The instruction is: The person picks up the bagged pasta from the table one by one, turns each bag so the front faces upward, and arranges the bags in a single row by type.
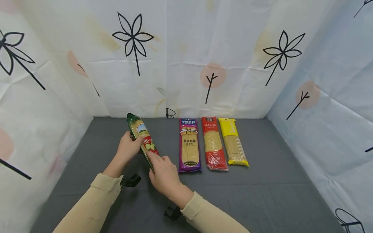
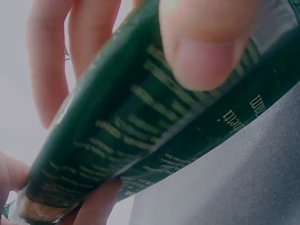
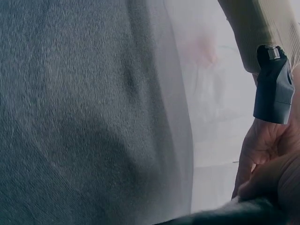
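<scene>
A green packet of spaghetti [image 1: 143,134] with a red label and an olive picture is held tilted above the left part of the dark table. My left hand [image 1: 128,147] grips its upper left side, thumb on the front. Lower down, my right hand [image 1: 164,173] holds the other end, fingers on the label side. In the left wrist view the packet's green printed side [image 2: 136,108] shows close up, with the thumb pressed on it. The right wrist view catches only a dark strip of the packet [image 3: 234,213] at its bottom edge.
Right of the hands lie a purple pasta packet [image 1: 190,145], a red noodle packet [image 1: 214,144] and a yellow noodle packet [image 1: 233,142], side by side on the grey table [image 1: 256,197]. Patterned white cloth [image 1: 180,38] walls the back and sides.
</scene>
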The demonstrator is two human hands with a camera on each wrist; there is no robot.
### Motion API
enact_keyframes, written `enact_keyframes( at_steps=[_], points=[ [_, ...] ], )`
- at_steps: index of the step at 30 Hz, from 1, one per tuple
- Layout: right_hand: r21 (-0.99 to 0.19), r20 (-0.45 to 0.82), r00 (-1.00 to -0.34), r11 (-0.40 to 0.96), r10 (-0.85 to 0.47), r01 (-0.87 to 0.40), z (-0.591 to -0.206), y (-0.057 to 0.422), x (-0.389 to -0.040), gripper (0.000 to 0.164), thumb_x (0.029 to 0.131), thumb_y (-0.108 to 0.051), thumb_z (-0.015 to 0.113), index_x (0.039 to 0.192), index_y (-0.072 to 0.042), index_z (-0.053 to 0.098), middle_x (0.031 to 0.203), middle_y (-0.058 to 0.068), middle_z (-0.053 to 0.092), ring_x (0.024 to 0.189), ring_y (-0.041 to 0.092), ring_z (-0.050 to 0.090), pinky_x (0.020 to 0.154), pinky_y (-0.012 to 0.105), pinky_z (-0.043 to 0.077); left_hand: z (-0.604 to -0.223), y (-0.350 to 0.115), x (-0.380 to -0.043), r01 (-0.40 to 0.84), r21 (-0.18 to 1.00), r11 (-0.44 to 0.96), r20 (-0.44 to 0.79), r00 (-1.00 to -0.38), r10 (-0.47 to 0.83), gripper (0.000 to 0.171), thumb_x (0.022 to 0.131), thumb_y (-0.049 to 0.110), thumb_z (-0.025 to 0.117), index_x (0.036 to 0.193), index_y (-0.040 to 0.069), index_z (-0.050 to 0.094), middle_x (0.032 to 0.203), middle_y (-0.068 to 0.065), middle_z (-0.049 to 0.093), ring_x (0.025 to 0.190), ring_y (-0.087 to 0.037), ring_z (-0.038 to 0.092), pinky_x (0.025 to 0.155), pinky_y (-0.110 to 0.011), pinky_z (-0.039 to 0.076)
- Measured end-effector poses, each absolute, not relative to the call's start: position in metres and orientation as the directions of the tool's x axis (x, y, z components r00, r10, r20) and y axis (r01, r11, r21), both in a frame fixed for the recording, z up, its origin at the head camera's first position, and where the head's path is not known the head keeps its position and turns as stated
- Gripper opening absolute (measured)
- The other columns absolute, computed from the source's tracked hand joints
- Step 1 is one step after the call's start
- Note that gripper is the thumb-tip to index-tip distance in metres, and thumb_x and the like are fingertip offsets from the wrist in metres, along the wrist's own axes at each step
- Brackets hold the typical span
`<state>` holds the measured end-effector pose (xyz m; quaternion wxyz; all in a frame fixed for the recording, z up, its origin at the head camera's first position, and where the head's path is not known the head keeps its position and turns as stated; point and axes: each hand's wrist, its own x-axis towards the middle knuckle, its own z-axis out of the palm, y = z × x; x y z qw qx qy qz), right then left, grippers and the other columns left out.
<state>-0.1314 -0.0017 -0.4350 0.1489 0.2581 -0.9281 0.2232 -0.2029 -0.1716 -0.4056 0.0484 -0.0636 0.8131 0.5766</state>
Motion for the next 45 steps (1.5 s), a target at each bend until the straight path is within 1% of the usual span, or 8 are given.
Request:
enact_keyframes(
  at_steps=[8,15,19,22,26,29,37,45],
  points=[
    [-0.597,0.249,-0.885,0.657,-0.394,-0.461,-0.438,0.007,-0.134,0.06,0.087,-0.033,0.073,0.14,-0.02,0.048,0.133,-0.004,0.054,0.108,0.015,0.051,0.086,0.032,0.051,-0.406,-0.177,-0.204,-0.147,0.95,0.275,-0.136,-0.989,-0.057,0.053,0.102,0.026,0.045,0.142,-0.004,0.028,0.124,-0.026,0.049,0.102,-0.033,0.059,0.074,-0.037,0.055],
    [-0.785,0.148,-0.92,0.523,-0.363,-0.333,-0.44,0.028,-0.146,0.05,0.091,-0.033,0.068,0.136,-0.017,0.052,0.128,-0.003,0.054,0.111,0.015,0.053,0.09,0.032,0.05,-0.4,-0.178,-0.207,-0.154,0.977,0.147,-0.154,-0.988,-0.006,0.059,0.104,0.027,0.045,0.149,0.001,0.018,0.132,-0.027,0.047,0.114,-0.034,0.054,0.089,-0.043,0.049],
    [-0.912,0.051,-0.929,0.362,-0.367,-0.193,-0.445,0.041,-0.152,0.046,0.094,-0.033,0.064,0.136,-0.017,0.051,0.125,-0.001,0.055,0.109,0.018,0.058,0.087,0.034,0.052,-0.399,-0.176,-0.209,-0.179,0.98,0.091,-0.183,-0.982,0.038,0.061,0.104,0.029,0.043,0.151,0.004,0.013,0.132,-0.026,0.047,0.109,-0.028,0.058,0.087,-0.04,0.05],
    [-0.973,-0.027,-0.905,0.221,-0.424,-0.074,-0.448,0.048,-0.156,0.048,0.097,-0.033,0.06,0.139,-0.014,0.047,0.126,0.002,0.057,0.107,0.019,0.061,0.085,0.035,0.053,-0.401,-0.172,-0.21,-0.191,0.98,0.055,-0.195,-0.978,0.074,0.06,0.105,0.029,0.042,0.151,0.004,0.014,0.133,-0.025,0.048,0.103,-0.022,0.061,0.085,-0.037,0.052],
    [-0.994,-0.109,-0.86,0.08,-0.499,0.08,-0.454,0.054,-0.158,0.051,0.099,-0.029,0.057,0.143,-0.011,0.039,0.127,0.007,0.059,0.109,0.02,0.061,0.089,0.037,0.051,-0.405,-0.167,-0.211,-0.181,0.982,0.051,-0.186,-0.977,0.109,0.056,0.105,0.028,0.042,0.15,0.004,0.018,0.132,-0.025,0.049,0.1,-0.02,0.063,0.083,-0.037,0.052],
    [-0.99,-0.132,-0.846,0.026,-0.517,0.138,-0.457,0.056,-0.158,0.05,0.1,-0.024,0.056,0.144,-0.008,0.037,0.127,0.01,0.059,0.112,0.022,0.059,0.092,0.039,0.05,-0.409,-0.164,-0.212,-0.171,0.983,0.059,-0.177,-0.977,0.115,0.054,0.105,0.028,0.041,0.149,0.004,0.02,0.13,-0.025,0.051,0.099,-0.022,0.063,0.082,-0.038,0.053],
    [-0.992,-0.116,-0.881,0.01,-0.459,0.125,-0.441,0.056,-0.148,0.045,0.1,-0.013,0.055,0.139,0.001,0.04,0.12,0.018,0.061,0.106,0.028,0.062,0.089,0.041,0.051,-0.415,-0.159,-0.214,-0.141,0.984,0.108,-0.157,-0.975,0.158,0.05,0.106,0.026,0.038,0.147,0.004,0.02,0.126,-0.026,0.053,0.102,-0.028,0.062,0.083,-0.041,0.053],
    [-0.99,-0.129,-0.934,-0.01,-0.334,0.14,-0.459,0.051,-0.151,0.048,0.098,-0.015,0.058,0.14,-0.003,0.039,0.116,0.012,0.062,0.099,0.026,0.063,0.08,0.04,0.054,-0.427,-0.153,-0.213,-0.115,0.965,0.235,-0.169,-0.96,0.222,0.061,0.1,0.025,0.055,0.145,0.004,0.019,0.123,-0.022,0.051,0.101,-0.028,0.063,0.078,-0.041,0.055]
  ],
)
